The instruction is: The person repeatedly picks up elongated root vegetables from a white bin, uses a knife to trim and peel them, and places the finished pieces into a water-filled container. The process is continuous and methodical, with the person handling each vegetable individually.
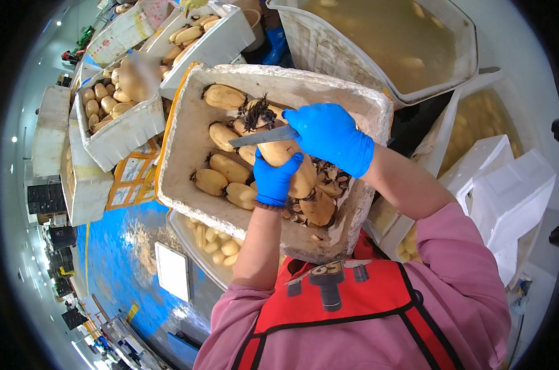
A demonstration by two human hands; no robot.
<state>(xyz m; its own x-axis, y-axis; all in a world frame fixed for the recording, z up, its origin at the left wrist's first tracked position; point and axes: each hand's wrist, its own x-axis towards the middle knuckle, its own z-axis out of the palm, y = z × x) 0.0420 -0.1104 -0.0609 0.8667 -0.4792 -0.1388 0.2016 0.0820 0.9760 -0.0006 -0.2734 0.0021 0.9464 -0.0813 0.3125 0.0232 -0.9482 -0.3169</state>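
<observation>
My right hand [332,139], in a blue glove, is closed round the handle of a knife [260,137] whose flat metal blade points left. Below the blade my left hand [274,180], also gloved in blue, grips a long lotus root [278,153], and its fingers are partly hidden. At the far side of that root sits a tuft of dark, stringy rootlets [258,116]. Both hands are over a white foam box [230,213]. Several pale lotus root pieces [229,168] lie in its left half, and dark trimmings [332,179] are scattered at its right.
More foam boxes of lotus roots [110,102] stand at the far left. A big white tub of murky water [353,46] is at the far right. Below the box, a container holds pale roots [221,246]. White foam pieces [507,185] lean at the right.
</observation>
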